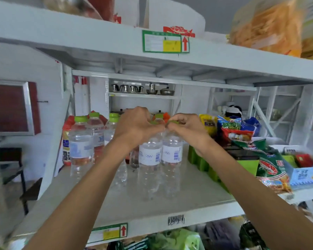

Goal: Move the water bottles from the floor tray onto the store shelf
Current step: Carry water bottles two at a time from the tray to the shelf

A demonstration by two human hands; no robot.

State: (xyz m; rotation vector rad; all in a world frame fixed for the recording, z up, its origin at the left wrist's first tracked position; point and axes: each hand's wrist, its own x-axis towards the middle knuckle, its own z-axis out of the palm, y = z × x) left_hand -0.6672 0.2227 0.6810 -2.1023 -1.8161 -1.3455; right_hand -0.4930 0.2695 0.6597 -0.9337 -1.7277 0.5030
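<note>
Two clear water bottles with white labels and green caps stand side by side on the white store shelf. My left hand is closed over the cap of the left bottle. Around the cap of the right bottle my right hand is closed. Both bottles are upright with their bases on the shelf board. Several more green-capped water bottles stand further left and behind on the same shelf. The floor tray is out of view.
Snack bags and a green box crowd the right side of the shelf. Red-capped drink bottles stand at the left back. An upper shelf hangs close overhead. Bare shelf board lies in front of the bottles.
</note>
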